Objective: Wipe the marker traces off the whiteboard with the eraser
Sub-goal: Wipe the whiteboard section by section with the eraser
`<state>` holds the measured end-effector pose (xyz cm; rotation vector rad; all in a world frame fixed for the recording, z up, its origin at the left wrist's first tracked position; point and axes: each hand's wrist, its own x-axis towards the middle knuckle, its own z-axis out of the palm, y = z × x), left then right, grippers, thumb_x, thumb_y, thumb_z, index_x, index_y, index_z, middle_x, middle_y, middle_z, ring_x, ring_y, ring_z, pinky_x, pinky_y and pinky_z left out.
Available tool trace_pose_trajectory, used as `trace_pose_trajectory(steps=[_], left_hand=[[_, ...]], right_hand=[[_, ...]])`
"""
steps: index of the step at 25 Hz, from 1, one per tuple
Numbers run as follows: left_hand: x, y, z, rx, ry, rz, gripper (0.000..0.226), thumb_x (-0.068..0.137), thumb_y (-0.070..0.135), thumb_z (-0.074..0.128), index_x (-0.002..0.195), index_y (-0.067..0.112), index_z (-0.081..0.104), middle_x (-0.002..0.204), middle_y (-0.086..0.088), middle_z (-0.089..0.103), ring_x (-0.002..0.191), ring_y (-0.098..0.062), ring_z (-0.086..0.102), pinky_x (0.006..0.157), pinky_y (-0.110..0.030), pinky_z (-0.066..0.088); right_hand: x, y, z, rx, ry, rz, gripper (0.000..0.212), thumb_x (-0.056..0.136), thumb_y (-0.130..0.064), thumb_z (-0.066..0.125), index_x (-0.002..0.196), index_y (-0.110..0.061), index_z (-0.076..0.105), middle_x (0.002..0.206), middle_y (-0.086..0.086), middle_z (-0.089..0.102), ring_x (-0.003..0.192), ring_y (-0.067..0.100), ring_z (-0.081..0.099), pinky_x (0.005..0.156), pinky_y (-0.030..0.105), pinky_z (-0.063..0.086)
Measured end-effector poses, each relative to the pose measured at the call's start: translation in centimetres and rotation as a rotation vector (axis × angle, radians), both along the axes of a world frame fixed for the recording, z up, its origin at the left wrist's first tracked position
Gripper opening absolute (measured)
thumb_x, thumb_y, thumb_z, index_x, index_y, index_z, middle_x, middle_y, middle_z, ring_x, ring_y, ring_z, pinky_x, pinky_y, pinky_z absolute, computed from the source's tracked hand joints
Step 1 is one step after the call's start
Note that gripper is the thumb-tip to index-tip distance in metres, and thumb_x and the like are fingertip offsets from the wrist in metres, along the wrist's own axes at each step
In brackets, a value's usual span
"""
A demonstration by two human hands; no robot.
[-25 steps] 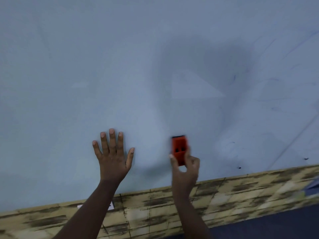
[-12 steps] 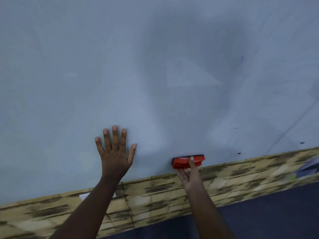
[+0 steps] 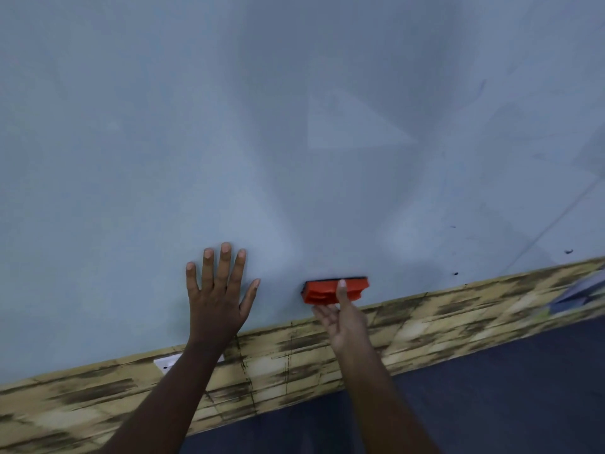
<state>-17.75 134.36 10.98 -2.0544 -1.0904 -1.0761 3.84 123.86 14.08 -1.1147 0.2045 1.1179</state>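
Observation:
A large pale whiteboard (image 3: 294, 109) fills most of the view. Faint bluish marker lines (image 3: 553, 217) and a few small dark specks (image 3: 455, 273) remain on its right side. The orange eraser (image 3: 322, 290) lies lengthwise against the board near its bottom edge, black pad facing the board. My right hand (image 3: 343, 317) holds it from below, thumb over its front. My left hand (image 3: 217, 291) presses flat on the board with fingers spread, to the left of the eraser.
A worn yellowish wood-pattern band (image 3: 294, 352) runs under the board, slanting up to the right. A small white plate (image 3: 167, 363) sits on it behind my left forearm. Dark blue floor (image 3: 491, 404) lies below. A grey-blue object (image 3: 579, 291) pokes in at right.
My right hand turned the eraser from upright to lengthwise and brought it down to the board's lower edge, where it has stayed. My left hand stayed flat on the board.

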Motion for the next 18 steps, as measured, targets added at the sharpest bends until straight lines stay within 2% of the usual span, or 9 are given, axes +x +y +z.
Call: trace_pose_trajectory(steps=[2, 5, 7, 9, 11, 12, 14, 16, 18], left_hand=[[-0.2, -0.3, -0.4, -0.006, 0.025, 0.017, 0.083, 0.107, 0.047, 0.057, 0.17, 0.011, 0.018, 0.179, -0.014, 0.003, 0.165, -0.036, 0.002, 0.132, -0.06, 0.004], [-0.3, -1.1, -1.3, -0.028, 0.037, 0.038, 0.081, 0.107, 0.045, 0.058, 0.169, 0.009, 0.021, 0.178, -0.016, 0.005, 0.165, -0.038, 0.004, 0.132, -0.061, 0.005], [-0.2, -1.8, -1.1, -0.043, 0.053, 0.045, 0.079, 0.107, 0.042, 0.06, 0.168, 0.008, 0.024, 0.177, -0.017, 0.009, 0.164, -0.039, 0.007, 0.131, -0.062, 0.009], [0.1, -2.6, -0.5, -0.057, 0.014, 0.053, 0.075, 0.106, 0.037, 0.063, 0.166, 0.007, 0.031, 0.173, -0.019, 0.02, 0.162, -0.039, 0.015, 0.128, -0.062, 0.018], [1.0, -3.4, 0.5, -0.079, -0.097, 0.064, 0.069, 0.103, 0.031, 0.066, 0.162, 0.006, 0.04, 0.166, -0.018, 0.03, 0.156, -0.039, 0.026, 0.12, -0.06, 0.028], [1.8, -3.8, 1.2, -0.091, -0.147, 0.061, 0.066, 0.103, 0.029, 0.066, 0.16, 0.006, 0.044, 0.162, -0.017, 0.034, 0.151, -0.038, 0.032, 0.116, -0.058, 0.031], [3.8, -4.3, 2.8, -0.084, -0.162, 0.022, 0.061, 0.103, 0.024, 0.065, 0.157, 0.004, 0.048, 0.156, -0.015, 0.04, 0.141, -0.036, 0.041, 0.109, -0.056, 0.035], [5.2, -4.4, 4.5, -0.068, -0.146, -0.019, 0.056, 0.102, 0.014, 0.064, 0.156, 0.006, 0.051, 0.154, -0.013, 0.044, 0.134, -0.034, 0.047, 0.104, -0.055, 0.038], [5.7, -4.4, 5.8, -0.088, -0.219, -0.013, 0.054, 0.102, 0.007, 0.063, 0.155, 0.01, 0.053, 0.153, -0.013, 0.046, 0.134, -0.035, 0.049, 0.103, -0.054, 0.037]], right_hand=[[-1.1, 0.0, -3.5, 0.013, 0.126, 0.079, 0.058, 0.09, -0.023, 0.073, 0.132, 0.01, 0.051, 0.117, 0.03, 0.068, 0.096, 0.039, 0.071, 0.075, 0.048, 0.065], [-2.6, -0.4, -6.4, 0.048, 0.208, 0.14, 0.061, 0.089, -0.018, 0.073, 0.136, 0.012, 0.048, 0.124, 0.034, 0.065, 0.11, 0.044, 0.067, 0.102, 0.06, 0.052], [-2.4, -0.5, -6.7, 0.028, 0.172, 0.16, 0.056, 0.092, -0.024, 0.072, 0.132, 0.01, 0.053, 0.122, 0.032, 0.067, 0.112, 0.043, 0.067, 0.102, 0.057, 0.053], [-0.6, -0.6, -5.1, -0.021, 0.057, 0.136, 0.056, 0.092, -0.034, 0.073, 0.126, 0.007, 0.058, 0.116, 0.026, 0.07, 0.106, 0.039, 0.069, 0.086, 0.048, 0.062], [2.5, -0.8, -1.9, 0.014, -0.069, 0.028, 0.056, 0.09, -0.037, 0.075, 0.125, 0.004, 0.062, 0.116, 0.021, 0.072, 0.103, 0.032, 0.071, 0.068, 0.037, 0.065], [4.1, -1.0, 0.0, 0.055, -0.132, -0.045, 0.054, 0.088, -0.038, 0.076, 0.123, 0.002, 0.064, 0.117, 0.019, 0.073, 0.104, 0.029, 0.072, 0.068, 0.035, 0.065], [7.0, -1.0, 4.5, 0.145, -0.294, -0.192, 0.047, 0.086, -0.039, 0.079, 0.115, -0.004, 0.07, 0.112, 0.015, 0.076, 0.103, 0.026, 0.075, 0.078, 0.038, 0.065], [8.5, -0.7, 8.6, 0.223, -0.537, -0.249, 0.032, 0.087, -0.042, 0.08, 0.106, -0.017, 0.077, 0.105, 0.009, 0.077, 0.102, 0.022, 0.075, 0.084, 0.04, 0.064], [8.5, 0.0, 9.8, 0.218, -0.831, -0.245, 0.025, 0.086, -0.049, 0.08, 0.101, -0.03, 0.077, 0.105, 0.008, 0.073, 0.1, 0.018, 0.071, 0.084, 0.037, 0.061]])
